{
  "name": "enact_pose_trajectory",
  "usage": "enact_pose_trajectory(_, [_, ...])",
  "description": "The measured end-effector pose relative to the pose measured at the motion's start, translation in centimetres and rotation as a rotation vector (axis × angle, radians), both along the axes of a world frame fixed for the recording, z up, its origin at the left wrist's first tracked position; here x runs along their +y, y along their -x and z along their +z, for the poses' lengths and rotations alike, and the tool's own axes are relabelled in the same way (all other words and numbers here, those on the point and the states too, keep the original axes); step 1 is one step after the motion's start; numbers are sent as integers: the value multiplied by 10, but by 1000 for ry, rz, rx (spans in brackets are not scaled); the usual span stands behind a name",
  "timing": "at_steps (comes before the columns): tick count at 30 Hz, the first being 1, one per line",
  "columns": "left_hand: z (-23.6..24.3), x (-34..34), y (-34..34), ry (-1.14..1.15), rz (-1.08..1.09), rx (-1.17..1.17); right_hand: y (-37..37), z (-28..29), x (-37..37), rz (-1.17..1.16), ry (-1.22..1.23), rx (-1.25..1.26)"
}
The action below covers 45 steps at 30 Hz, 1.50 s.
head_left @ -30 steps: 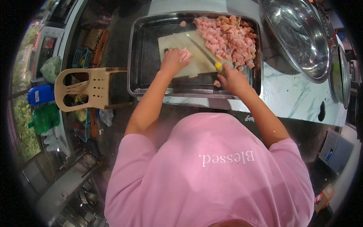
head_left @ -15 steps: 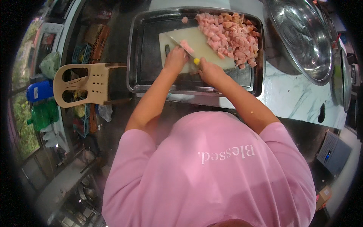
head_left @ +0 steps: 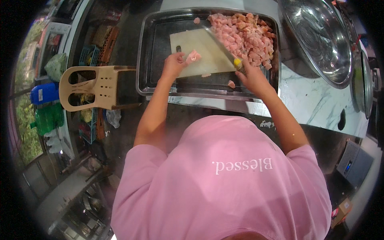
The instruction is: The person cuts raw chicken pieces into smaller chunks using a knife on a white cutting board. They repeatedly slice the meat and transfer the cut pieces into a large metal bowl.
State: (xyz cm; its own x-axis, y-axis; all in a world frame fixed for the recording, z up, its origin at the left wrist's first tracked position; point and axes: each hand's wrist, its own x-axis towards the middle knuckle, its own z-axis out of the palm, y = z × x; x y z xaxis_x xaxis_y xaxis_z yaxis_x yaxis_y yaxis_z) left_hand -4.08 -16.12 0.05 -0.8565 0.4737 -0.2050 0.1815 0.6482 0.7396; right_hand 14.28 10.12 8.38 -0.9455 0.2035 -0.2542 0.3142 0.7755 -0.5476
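My left hand (head_left: 173,67) is at the left edge of the pale cutting board (head_left: 206,42), fingers apart beside a small piece of raw pink meat (head_left: 194,55). In my right hand (head_left: 252,77) is a knife with a yellow handle (head_left: 237,63), its long blade slanting up-left over the board's right part. Beside it lies a large heap of cubed raw meat (head_left: 243,34). Board and heap sit in a rectangular steel tray (head_left: 154,90); a loose cube (head_left: 231,84) lies below the board.
A large steel bowl (head_left: 314,42) and a round metal vessel (head_left: 362,82) stand at right on the marble-patterned counter (head_left: 310,102). A beige plastic chair (head_left: 86,86) is at left, near crates (head_left: 102,44) and blue and green containers (head_left: 48,118). A grey boxy appliance (head_left: 350,160) sits lower right.
From half a second ago, my right hand has moved right with the knife, the blade leaving the small meat piece. My left hand has shifted left and its fingers have spread.
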Motion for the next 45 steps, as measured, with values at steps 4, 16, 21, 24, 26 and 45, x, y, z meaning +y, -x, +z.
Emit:
enact_pose_trajectory(4, [5,23,-16,77,35,173,-8,15,-38,129,-47,-149])
enact_pose_trajectory(16, [1,27,-16,163,14,246,-5,-18,-58,229,-38,-193])
enact_pose_trajectory(21, [0,34,-22,141,14,276,49,-47,-80,206,2,-136])
enact_pose_trajectory(24, [-1,26,-27,134,127,190,44,-49,-68,223,-16,-103])
enact_pose_trajectory(26, [-20,13,-17,33,289,72,27,-42,-48,251,-56,-104])
enact_pose_trajectory(45, [-76,195,32,-174,79,130,-66,48,68,-325,205,234])
